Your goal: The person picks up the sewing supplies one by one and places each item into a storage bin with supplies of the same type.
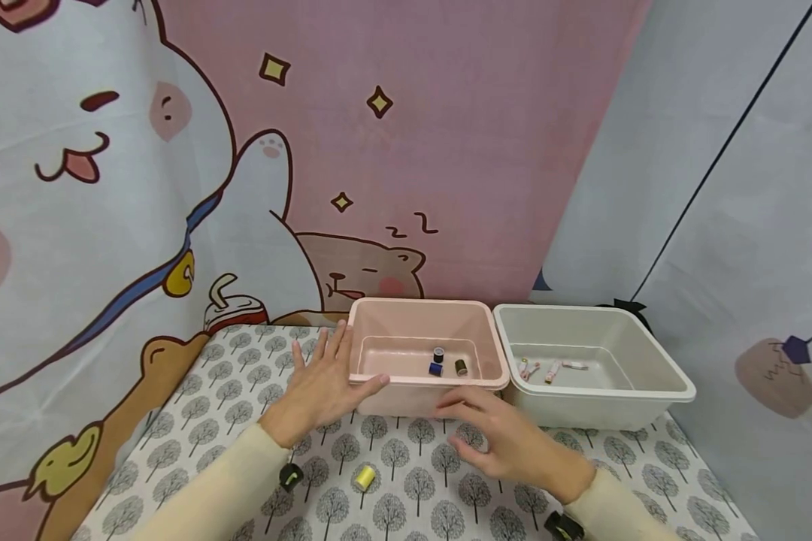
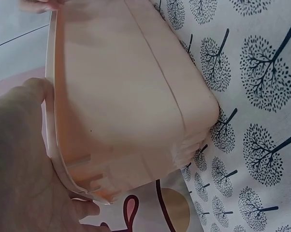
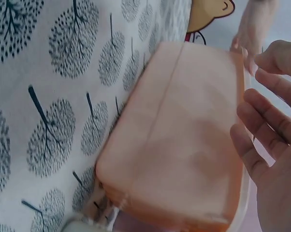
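Observation:
A pink plastic tub (image 1: pixel 392 398) stands on the tree-print cloth. Inside it lie three thread spools: a black-topped spool (image 1: pixel 438 355), a blue spool (image 1: pixel 436 369) and a dark green spool (image 1: pixel 461 367). My left hand (image 1: pixel 325 387) is at the tub's left front corner, fingers straight and spread along the rim, thumb over the front edge. At the front right rim, my right hand (image 1: pixel 497 439) has loosely bent fingers, with nothing in its grasp; the right wrist view shows its fingertips (image 3: pixel 242 113) beside the rim. A yellow thread spool (image 1: pixel 364 478) lies on the cloth between my forearms.
A white tub (image 1: pixel 602 409) stands right beside the pink one, with several small pink-and-white pieces (image 1: pixel 552 372) on its floor. Behind both tubs hangs a cartoon-print curtain (image 1: pixel 460 188); a pale sheet (image 1: pixel 737 248) hangs along the right side.

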The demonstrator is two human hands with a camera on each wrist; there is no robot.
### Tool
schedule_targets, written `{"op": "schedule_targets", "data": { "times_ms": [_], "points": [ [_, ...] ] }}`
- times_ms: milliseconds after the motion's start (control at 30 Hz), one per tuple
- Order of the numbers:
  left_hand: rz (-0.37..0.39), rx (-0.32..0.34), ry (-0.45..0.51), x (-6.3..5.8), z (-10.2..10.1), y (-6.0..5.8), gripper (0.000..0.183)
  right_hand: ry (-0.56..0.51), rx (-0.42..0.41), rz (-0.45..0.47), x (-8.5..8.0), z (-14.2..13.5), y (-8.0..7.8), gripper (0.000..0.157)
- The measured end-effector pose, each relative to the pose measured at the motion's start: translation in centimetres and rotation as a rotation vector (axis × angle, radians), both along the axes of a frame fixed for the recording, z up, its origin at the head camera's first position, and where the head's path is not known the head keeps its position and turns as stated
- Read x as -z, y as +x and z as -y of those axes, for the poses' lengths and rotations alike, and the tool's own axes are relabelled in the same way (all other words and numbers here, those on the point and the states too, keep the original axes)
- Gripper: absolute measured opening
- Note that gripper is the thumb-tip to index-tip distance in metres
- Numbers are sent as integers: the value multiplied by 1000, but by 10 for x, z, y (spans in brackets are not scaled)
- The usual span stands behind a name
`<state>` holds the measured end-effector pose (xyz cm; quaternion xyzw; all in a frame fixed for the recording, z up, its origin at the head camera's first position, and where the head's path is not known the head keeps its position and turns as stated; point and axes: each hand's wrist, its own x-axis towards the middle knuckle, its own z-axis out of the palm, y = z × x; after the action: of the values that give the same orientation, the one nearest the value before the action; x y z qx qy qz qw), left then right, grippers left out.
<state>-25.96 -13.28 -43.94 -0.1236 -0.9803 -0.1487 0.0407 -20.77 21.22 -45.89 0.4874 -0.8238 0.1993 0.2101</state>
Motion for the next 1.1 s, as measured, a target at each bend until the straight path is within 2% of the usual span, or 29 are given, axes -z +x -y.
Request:
{"op": "schedule_targets", "data": {
  "times_ms": [233,333,567,767,1100],
  "points": [
    [12,16,3,0,4,1,124,51,-33,84,11,16,1,53],
    [6,19,8,0,6,0,123,81,-43,92,16,24,1,53],
    [-13,30,1,1,7,-1,120,129,-50,161,34,41,2,46],
    [-8,35,-6,1,8,-1,120,181,-60,222,48,59,2,46],
    [5,38,1,1,9,-1,120,230,-99,334,60,80,-5,46]
  ]
}}
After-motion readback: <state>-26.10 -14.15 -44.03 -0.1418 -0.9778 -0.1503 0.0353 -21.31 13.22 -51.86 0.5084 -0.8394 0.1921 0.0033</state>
